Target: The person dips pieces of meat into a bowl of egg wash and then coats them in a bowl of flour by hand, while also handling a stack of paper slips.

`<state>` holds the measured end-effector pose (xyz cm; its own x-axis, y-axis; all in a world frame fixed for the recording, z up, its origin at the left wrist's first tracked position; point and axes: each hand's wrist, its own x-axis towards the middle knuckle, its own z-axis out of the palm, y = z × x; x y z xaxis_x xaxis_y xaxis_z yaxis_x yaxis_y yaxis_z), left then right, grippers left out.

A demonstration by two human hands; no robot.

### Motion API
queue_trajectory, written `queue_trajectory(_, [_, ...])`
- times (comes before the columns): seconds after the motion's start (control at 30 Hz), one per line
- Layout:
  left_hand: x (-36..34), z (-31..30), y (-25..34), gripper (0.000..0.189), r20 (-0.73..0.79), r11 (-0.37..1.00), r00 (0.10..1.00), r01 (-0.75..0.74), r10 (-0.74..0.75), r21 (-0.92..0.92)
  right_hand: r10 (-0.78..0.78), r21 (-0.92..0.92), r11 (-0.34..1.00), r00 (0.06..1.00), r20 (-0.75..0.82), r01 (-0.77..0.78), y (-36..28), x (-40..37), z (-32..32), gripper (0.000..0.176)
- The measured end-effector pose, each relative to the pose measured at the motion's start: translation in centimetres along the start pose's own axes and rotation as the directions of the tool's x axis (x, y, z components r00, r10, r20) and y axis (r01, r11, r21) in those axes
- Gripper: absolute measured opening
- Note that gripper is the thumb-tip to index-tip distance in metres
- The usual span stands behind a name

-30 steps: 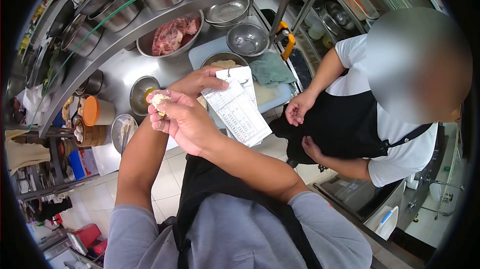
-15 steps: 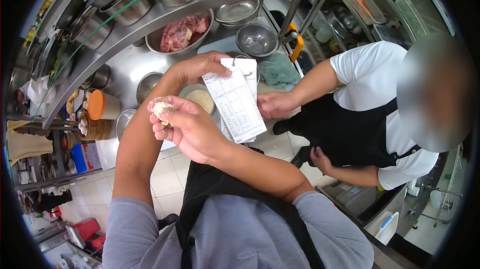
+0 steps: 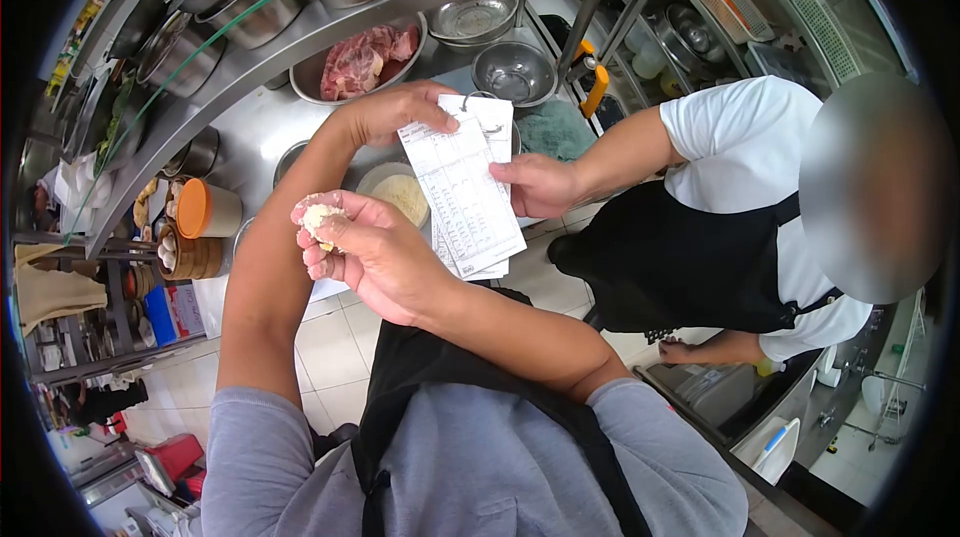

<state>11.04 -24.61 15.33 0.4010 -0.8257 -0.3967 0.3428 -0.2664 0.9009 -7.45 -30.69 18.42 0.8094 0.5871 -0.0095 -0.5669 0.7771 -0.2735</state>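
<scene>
A: Left hand (image 3: 390, 115), state of the grip?

B: Closed. The white printed paper slips (image 3: 460, 187) are pinched at their top edge between thumb and fingers. The slips are held up in the air above the stainless steel desk (image 3: 250, 137) and hang slanted down to the right.

A: Right hand (image 3: 375, 257)?

B: The grip is closed on a pale crumbly lump of food (image 3: 318, 215), held at the fingertips. The hand is raised just beside the lower left edge of the slips. The forearm is crossed in front of the body. Crumbs are seen stuck to the fingers.

A: Any other contact on the slips?

B: Yes. A co-worker's hand (image 3: 535, 185) is placed on the right edge of the slips, thumb on the front face. A white shirt and black apron are noted on that person.

A: Surroundings?

B: A round steel bowl of pale crumbs (image 3: 395, 192) is on the desk and partly hidden by the slips. A large steel bowl of raw red meat (image 3: 360, 62) is set further back, below the shelf. An empty steel bowl (image 3: 515, 72) and a green cloth (image 3: 555, 127) lie near each other. An orange-lidded tub (image 3: 205, 209) is placed at the left, well apart from the slips.
</scene>
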Motion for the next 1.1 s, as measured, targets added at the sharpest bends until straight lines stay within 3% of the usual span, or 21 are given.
queue_trajectory(1.1, [-1.3, -1.7, 2.2, 0.047, -0.103, 0.996, 0.992, -0.071, 0.077, 0.062, -0.014, -0.031, 0.999, 1.000, 0.006, 0.014, -0.1, 0.8, 0.4, 0.020])
